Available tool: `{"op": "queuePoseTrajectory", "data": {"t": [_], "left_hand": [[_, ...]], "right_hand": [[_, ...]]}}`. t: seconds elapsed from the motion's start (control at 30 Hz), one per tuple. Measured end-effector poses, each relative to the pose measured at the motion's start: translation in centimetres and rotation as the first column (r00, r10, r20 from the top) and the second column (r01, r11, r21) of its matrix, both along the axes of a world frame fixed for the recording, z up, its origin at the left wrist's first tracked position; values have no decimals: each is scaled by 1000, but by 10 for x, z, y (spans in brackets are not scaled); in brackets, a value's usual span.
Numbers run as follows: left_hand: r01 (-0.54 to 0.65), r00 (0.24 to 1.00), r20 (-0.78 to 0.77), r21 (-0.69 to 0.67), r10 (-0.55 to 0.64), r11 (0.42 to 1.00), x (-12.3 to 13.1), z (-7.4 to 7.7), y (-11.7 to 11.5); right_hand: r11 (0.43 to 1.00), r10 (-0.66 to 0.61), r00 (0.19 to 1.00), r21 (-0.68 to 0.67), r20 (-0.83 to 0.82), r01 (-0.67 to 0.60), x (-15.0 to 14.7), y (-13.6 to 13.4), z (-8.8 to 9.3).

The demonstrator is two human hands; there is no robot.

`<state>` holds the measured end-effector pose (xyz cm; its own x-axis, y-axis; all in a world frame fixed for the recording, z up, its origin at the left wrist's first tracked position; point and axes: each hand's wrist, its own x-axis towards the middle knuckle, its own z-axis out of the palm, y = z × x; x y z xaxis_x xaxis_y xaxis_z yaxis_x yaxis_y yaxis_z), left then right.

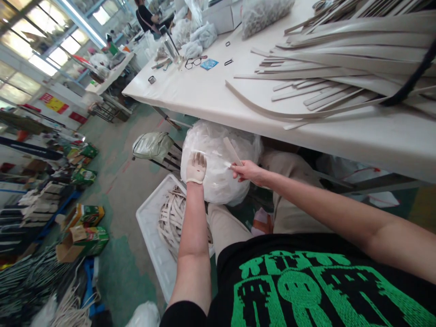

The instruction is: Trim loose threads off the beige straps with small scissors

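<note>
My left hand (195, 167), in a pale glove, lies with its fingers stretched flat against a large clear plastic bag (218, 181) that sits under the table's edge. My bare right hand (247, 171) is closed in a pinch on a short beige strip (232, 151) that sticks up over the bag. A thin pale strip runs between the two hands across the bag. Below my left arm a white tray (150, 227) holds a bundle of coiled beige strips (172, 218).
A white table (211, 91) carries long beige strips (340, 68), glasses (194, 62), a blue card and bagged parts. A green-grey bag (153, 145) lies on a stool. Boxes and stock crowd the floor at left. A person works at the far end.
</note>
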<state>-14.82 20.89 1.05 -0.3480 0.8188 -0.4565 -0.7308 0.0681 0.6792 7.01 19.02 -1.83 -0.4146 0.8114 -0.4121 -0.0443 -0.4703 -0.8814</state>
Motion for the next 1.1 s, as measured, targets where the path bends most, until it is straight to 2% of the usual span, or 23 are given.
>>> {"op": "queuePoseTrajectory", "data": {"t": [0.07, 0.13, 0.27, 0.33, 0.43, 0.47, 0.5, 0.53, 0.63, 0.67, 0.73, 0.8, 0.93, 1.0, 1.1], "left_hand": [[-6, 998, -65, 50, 9, 999, -6, 4, 1], [-10, 985, -174, 55, 20, 998, -8, 0, -2], [5, 885, -466, 20, 5, 1000, -7, -27, -20], [34, 756, -652, -42, -54, 999, -8, -39, -31], [22, 415, -893, -181, -174, 983, -9, -48, -47], [18, 340, -921, -198, -192, 980, -8, -48, -53], [32, 320, -927, -195, -195, 980, -4, -48, -58], [76, 353, -915, -179, -194, 981, 1, -47, -63], [309, 547, -793, -105, -267, 945, 30, -43, -80], [377, 575, -756, -95, -313, 921, 41, -41, -86], [459, 575, -722, -102, -383, 882, 61, -37, -97], [485, 538, -741, -118, -402, 867, 76, -34, -107], [444, 517, -784, -97, -343, 891, 83, -30, -124], [434, 568, -740, -102, -360, 895, 81, -30, -131], [432, 704, -589, -89, -397, 897, 76, -30, -142]], "right_hand": [[999, -43, 999, 26, 34, 42, -5, 20, 6], [996, -82, 994, 35, 69, 80, -7, 34, 11], [991, -134, 989, 12, 55, 134, -5, 46, 15], [990, -140, 990, -13, 13, 140, -1, 45, 16], [990, -128, 991, -62, -50, 125, 6, 41, 19], [991, -115, 990, -75, -82, 109, 9, 39, 20], [993, -94, 988, -79, -120, 85, 11, 36, 22], [996, -65, 985, -73, -162, 53, 14, 32, 24], [999, 36, 967, -9, -253, -39, 18, 18, 33], [998, 61, 964, 15, -257, -59, 19, 13, 36], [995, 96, 964, 60, -247, -84, 19, 2, 42], [989, 124, 968, 106, -220, -102, 18, -8, 48], [965, 194, 970, 206, -146, -162, 16, -23, 56], [946, 244, 964, 244, -109, -211, 16, -27, 57], [925, 279, 958, 286, -70, -249, 14, -33, 58]]}}
